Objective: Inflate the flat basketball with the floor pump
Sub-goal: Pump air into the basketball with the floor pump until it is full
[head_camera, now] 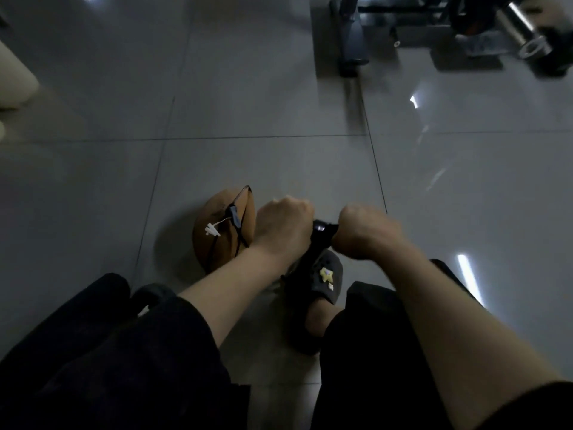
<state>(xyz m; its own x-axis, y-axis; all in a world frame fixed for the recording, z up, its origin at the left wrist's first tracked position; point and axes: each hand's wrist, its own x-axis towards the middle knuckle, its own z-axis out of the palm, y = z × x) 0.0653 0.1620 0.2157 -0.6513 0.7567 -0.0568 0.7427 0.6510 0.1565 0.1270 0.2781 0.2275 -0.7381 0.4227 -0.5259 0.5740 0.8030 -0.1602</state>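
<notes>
A brown, caved-in basketball [214, 235] lies on the grey tiled floor just left of my hands. A black hose [236, 218] with a small white fitting [212, 230] runs across its top. My left hand [283, 226] and my right hand [364, 232] are both curled into fists around the black handle of the floor pump [321, 229], one on each side. The pump's body below the handle is mostly hidden by my arms and by a grey slipper.
My foot in a grey slipper [328, 279] with a yellow star charm stands under the handle. My dark-clothed knees fill the bottom of the view. Metal gym equipment [434, 29] stands at the far right; a pale rounded object [15, 79] sits at the left edge.
</notes>
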